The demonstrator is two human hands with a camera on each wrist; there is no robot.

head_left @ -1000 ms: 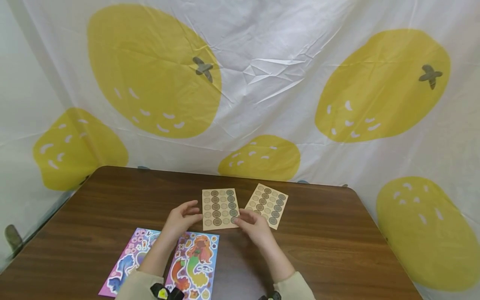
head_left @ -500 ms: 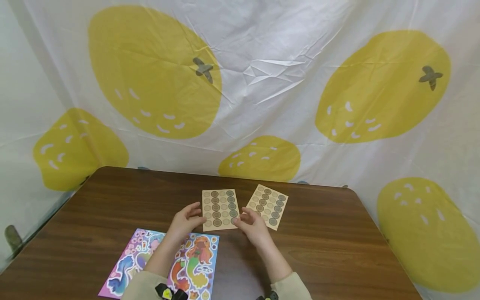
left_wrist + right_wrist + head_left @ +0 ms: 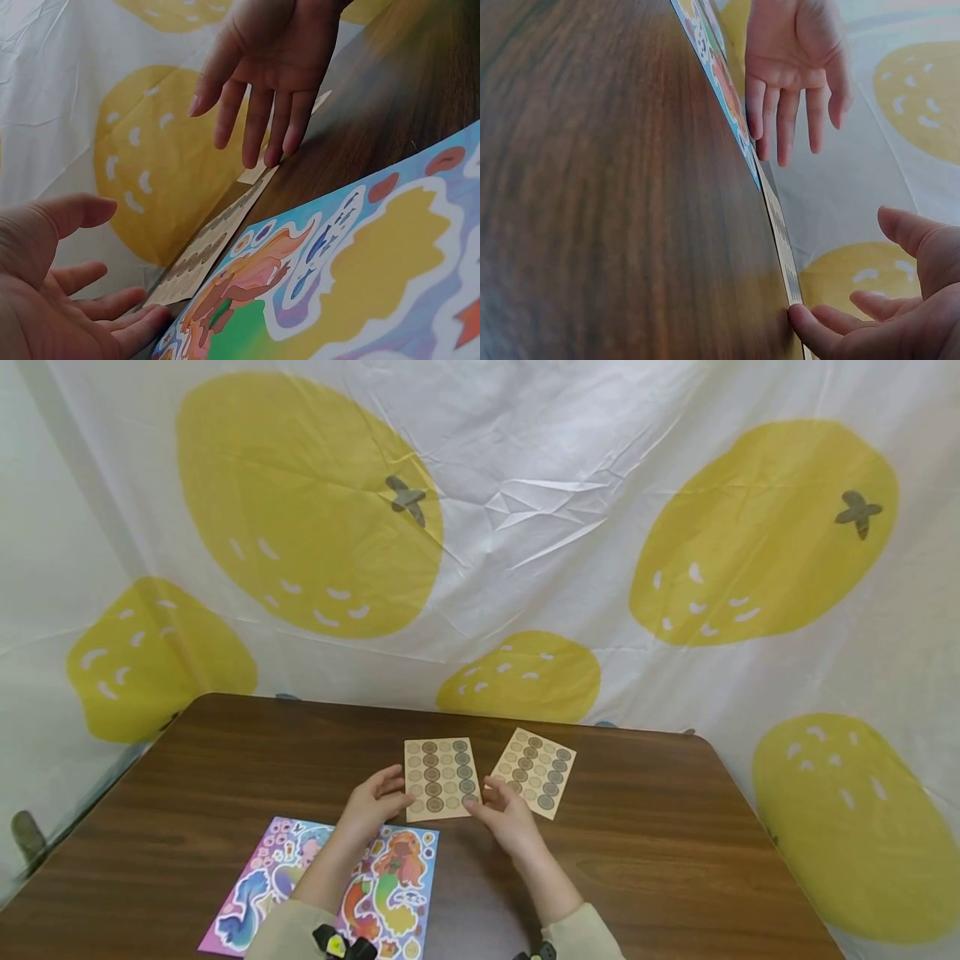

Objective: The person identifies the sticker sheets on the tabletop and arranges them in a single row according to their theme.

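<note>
A tan sheet of round stickers (image 3: 441,777) lies flat on the wooden table, printed in rows of pale and dark circles. At its left edge is my left hand (image 3: 372,803), fingers relaxed and spread. My right hand (image 3: 510,820) sits at the lower right corner, its fingers loosely bent. In the left wrist view the left hand (image 3: 67,289) has its lower fingertips by the sheet's edge, the palm turned inward. The right wrist view has a fingertip of the right hand (image 3: 889,307) touching the sheet's edge. Neither hand grips it.
A second tan sticker sheet (image 3: 534,772) lies tilted just right of the first, partly behind the right hand. Closer to me are two colourful mermaid sticker sheets (image 3: 405,893), partly covered by the left forearm. A lemon-print cloth (image 3: 525,577) hangs behind the table (image 3: 660,843).
My left hand has shifted slightly right along the sheet's near left side. The right hand's fingers have moved a little. The sheets stay where they were.
</note>
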